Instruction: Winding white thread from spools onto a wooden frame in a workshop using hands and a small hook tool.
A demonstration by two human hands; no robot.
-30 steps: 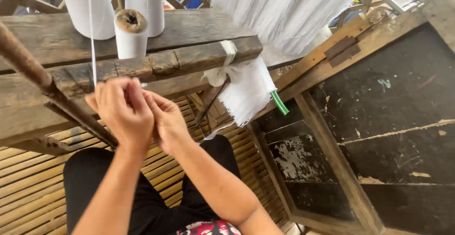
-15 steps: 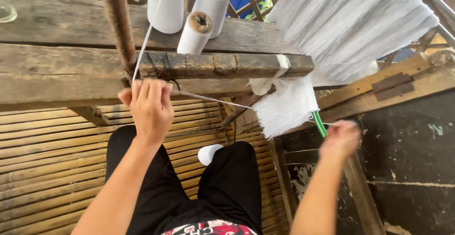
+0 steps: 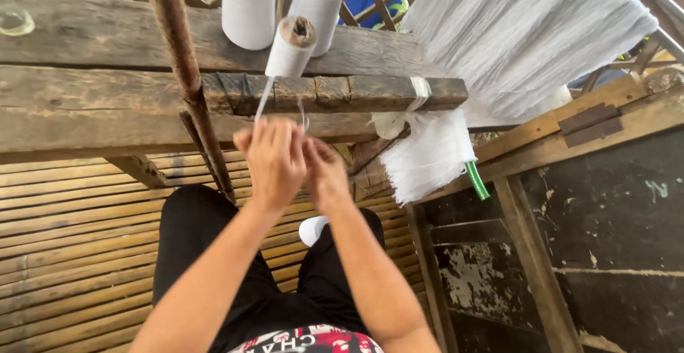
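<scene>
My left hand [image 3: 271,157] and my right hand [image 3: 324,171] are raised together in front of a wooden loom beam [image 3: 342,93]. Both pinch thin white thread [image 3: 262,102] that runs up toward a white thread cone [image 3: 291,47] lying on the beam. The fingertips of the two hands touch around the thread. Two more white cones [image 3: 248,4] stand upright behind it. A broad sheet of white warp threads [image 3: 520,32] slopes down at the right into a hanging white bundle [image 3: 427,157].
A rusty metal rod [image 3: 189,82] crosses diagonally left of my hands. A bamboo slat floor [image 3: 71,232] lies below my black-trousered legs [image 3: 206,253]. A white cone [image 3: 312,230] rests between my knees. A dark wooden frame [image 3: 541,274] stands at the right, with a green stick [image 3: 477,180] under the bundle.
My right hand has come back from out at the right and now meets the left hand on the thread. The left hand stayed raised near the beam.
</scene>
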